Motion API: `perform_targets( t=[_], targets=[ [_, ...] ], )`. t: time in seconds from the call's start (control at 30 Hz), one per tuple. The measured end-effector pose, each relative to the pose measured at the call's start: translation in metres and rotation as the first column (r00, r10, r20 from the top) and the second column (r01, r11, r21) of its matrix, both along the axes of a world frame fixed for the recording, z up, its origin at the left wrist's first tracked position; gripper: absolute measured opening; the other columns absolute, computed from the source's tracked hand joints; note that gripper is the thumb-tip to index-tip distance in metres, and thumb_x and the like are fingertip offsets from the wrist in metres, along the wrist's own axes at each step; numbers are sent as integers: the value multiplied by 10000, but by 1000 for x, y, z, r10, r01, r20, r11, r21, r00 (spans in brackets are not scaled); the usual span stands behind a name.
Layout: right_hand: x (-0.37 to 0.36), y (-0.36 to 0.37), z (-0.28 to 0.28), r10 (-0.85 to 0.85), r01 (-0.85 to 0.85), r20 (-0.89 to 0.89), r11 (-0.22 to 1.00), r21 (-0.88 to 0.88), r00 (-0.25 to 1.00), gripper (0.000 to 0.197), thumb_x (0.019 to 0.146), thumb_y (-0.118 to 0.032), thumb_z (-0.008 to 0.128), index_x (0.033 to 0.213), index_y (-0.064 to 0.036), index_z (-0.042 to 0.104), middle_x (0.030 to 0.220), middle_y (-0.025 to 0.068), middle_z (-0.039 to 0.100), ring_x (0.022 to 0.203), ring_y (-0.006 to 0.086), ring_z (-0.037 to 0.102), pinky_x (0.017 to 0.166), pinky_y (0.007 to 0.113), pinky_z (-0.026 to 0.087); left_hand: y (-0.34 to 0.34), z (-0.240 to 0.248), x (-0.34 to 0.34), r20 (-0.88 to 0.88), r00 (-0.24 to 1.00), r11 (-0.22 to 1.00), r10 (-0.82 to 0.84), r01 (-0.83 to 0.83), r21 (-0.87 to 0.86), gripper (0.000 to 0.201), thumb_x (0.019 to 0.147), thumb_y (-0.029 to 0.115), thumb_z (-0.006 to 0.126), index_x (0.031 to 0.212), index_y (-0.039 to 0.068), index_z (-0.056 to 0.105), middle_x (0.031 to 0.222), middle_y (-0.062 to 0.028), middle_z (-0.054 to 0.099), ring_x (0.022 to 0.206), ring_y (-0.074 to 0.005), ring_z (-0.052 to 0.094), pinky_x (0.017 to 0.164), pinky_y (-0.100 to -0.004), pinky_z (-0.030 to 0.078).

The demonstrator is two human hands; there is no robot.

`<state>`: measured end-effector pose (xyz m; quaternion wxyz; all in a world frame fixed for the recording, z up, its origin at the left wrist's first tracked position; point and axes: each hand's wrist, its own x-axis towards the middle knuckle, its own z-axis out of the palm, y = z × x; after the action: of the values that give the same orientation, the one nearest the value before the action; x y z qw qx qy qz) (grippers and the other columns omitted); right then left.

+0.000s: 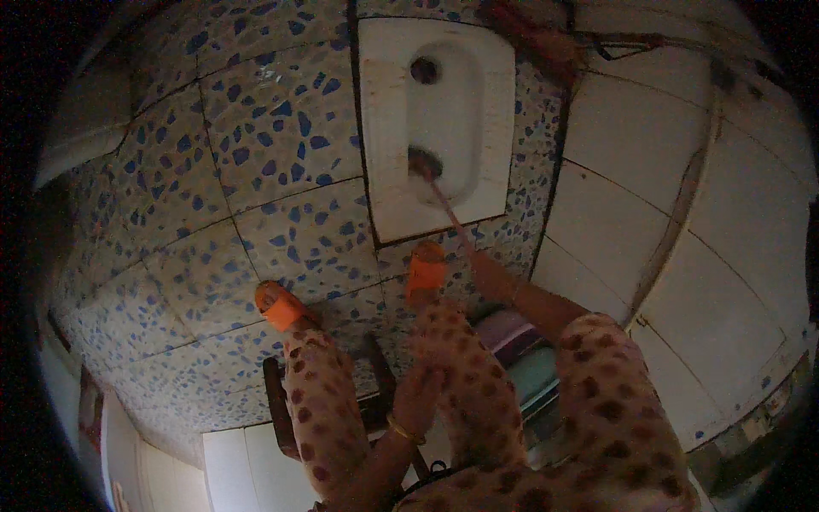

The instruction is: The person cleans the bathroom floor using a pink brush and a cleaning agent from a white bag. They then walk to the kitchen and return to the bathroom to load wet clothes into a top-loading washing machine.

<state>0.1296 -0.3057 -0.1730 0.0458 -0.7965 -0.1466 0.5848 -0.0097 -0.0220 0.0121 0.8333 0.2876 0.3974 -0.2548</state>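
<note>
A white squat toilet pan (496, 111) is set in the floor ahead of me. My right hand (493, 277) is closed round the pink handle of a toilet brush (450, 215), whose dark head rests in the near end of the basin. On my right leg, by the knee, lies my left hand (418, 397), its fingers stretched out and holding nothing. A yellow bangle (406, 430) circles that wrist. The dim light blurs the fingers of both hands.
Orange slippers (286, 309) are on my feet, on tiles with blue flecks (281, 162). Near my right leg are a purple container (510, 333) and a green one (536, 375). White tiled wall (631, 188) bounds the right. A reddish cloth-like thing (537, 38) is beyond the pan.
</note>
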Motion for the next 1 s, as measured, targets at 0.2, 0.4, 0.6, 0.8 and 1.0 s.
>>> perform_targets(
  t=[0.2,0.4,0.6,0.8,1.0],
  targets=[
    [-3,-1,23,-373,341,-132,916,-210,919,230,861,-171,462,1029,-14,446,892,120,477,803,222,478,677,358,415,-20,-5,0,4,998,996,-70,69,56,160,895,137,403,939,41,523,803,-34,522,734,-113,508,667,-253,425],
    [78,139,-3,-609,597,-74,791,-135,790,222,873,-149,428,1055,-34,479,872,93,492,796,211,477,685,356,408,-29,-3,-10,90,996,995,5,-14,100,154,883,112,430,988,44,520,863,-38,548,765,-111,525,677,-253,436],
    [33,100,29,-452,448,-55,891,-74,890,219,868,-159,431,1039,-39,497,861,75,507,788,193,488,680,341,414,-37,10,-40,108,985,969,-133,106,224,181,865,114,473,1020,38,527,943,-74,567,850,-139,549,714,-269,443],
    [25,16,107,-446,440,5,882,-167,895,218,863,-185,445,1014,-41,506,873,65,514,802,177,495,690,326,420,-30,57,-49,68,954,864,-292,232,447,215,842,148,522,1030,44,533,979,-105,566,877,-184,562,746,-297,450],
    [-15,38,167,-649,642,-58,760,-107,759,222,858,-212,459,990,-42,515,884,55,522,816,161,503,700,310,426,-40,80,-75,2,954,862,-301,271,429,270,848,222,510,1024,17,524,956,-131,566,835,-233,562,717,-326,455]
  ],
)
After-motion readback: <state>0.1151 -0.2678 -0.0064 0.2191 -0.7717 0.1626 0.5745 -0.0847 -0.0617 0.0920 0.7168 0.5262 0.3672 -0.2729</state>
